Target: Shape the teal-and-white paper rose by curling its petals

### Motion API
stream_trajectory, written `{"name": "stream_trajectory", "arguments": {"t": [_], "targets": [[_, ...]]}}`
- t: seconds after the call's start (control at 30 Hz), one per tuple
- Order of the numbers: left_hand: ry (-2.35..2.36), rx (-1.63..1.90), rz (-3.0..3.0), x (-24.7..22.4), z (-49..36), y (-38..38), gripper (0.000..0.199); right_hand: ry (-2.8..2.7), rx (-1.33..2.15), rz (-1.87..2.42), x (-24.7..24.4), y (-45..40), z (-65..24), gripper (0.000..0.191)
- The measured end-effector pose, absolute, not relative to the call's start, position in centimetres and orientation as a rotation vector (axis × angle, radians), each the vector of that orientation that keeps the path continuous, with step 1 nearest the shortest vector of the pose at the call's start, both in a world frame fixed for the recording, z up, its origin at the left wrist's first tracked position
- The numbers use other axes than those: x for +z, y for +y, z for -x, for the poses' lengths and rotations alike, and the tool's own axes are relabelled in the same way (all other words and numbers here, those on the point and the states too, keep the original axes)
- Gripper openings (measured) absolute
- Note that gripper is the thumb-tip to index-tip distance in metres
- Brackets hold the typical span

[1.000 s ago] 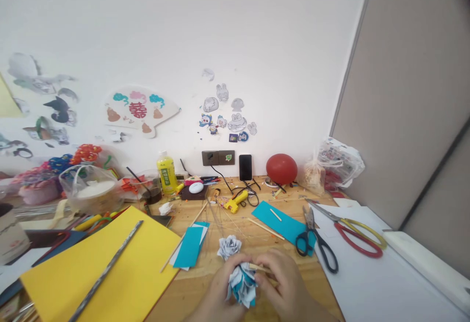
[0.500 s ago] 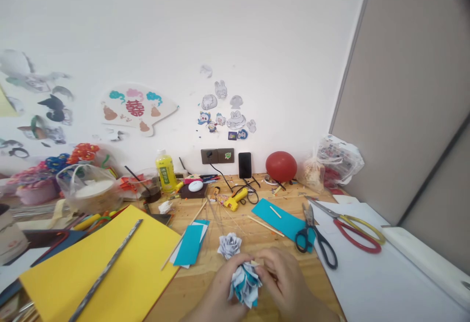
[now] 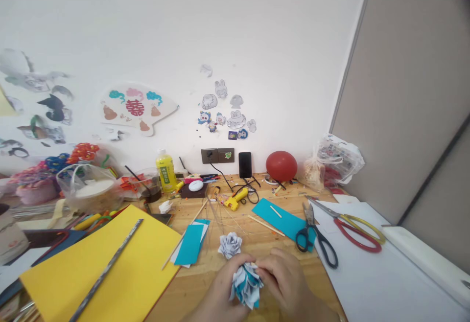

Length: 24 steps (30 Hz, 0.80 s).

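Observation:
A white and teal paper flower (image 3: 246,285) is held low in the centre by my left hand (image 3: 223,283), whose fingers wrap round its left side and back. My right hand (image 3: 284,275) is closed at the flower's upper right edge, thumb and index finger pinched together there; whatever lies between them is hidden. Just beyond my left hand, a white and grey paper flower (image 3: 230,244) rests on the wooden table (image 3: 205,287).
Black-handled scissors (image 3: 316,239) lie on teal paper at the right, near red-and-yellow-handled scissors (image 3: 358,231) on white sheets. Yellow card (image 3: 91,263) with a dark strip covers the left. Behind are a yellow glue gun (image 3: 235,199), a bottle (image 3: 166,171) and a red balloon (image 3: 281,166).
My right fingers have closed further against the flower's edge, and the small pale piece seen at their tips is now hidden. The held flower has shifted very slightly right.

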<state>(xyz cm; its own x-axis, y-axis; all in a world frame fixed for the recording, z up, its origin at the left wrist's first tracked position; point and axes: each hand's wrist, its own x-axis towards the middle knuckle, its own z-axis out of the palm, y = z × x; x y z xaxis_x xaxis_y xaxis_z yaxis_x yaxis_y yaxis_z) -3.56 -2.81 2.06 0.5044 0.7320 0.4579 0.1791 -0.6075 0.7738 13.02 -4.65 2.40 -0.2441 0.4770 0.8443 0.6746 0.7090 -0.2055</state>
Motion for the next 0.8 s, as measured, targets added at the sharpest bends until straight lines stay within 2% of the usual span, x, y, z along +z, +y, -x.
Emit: {"name": "stream_trajectory", "arguments": {"t": [0.13, 0.4, 0.8], "targets": [[0.711, 1.036, -2.034, 2.4, 3.3, -3.0, 0.042, -1.879, 0.0, 0.913, 2.6, -4.8, -12.8, 0.021], [0.697, 1.04, -2.044, 1.8, 3.4, -2.7, 0.045, -1.59, 0.866, 0.903, 1.3, -4.2, -12.3, 0.029], [0.711, 0.97, -1.964, 2.3, 3.3, -2.9, 0.035, -1.515, 1.125, 0.755, 2.3, -4.7, -12.4, 0.034]]}}
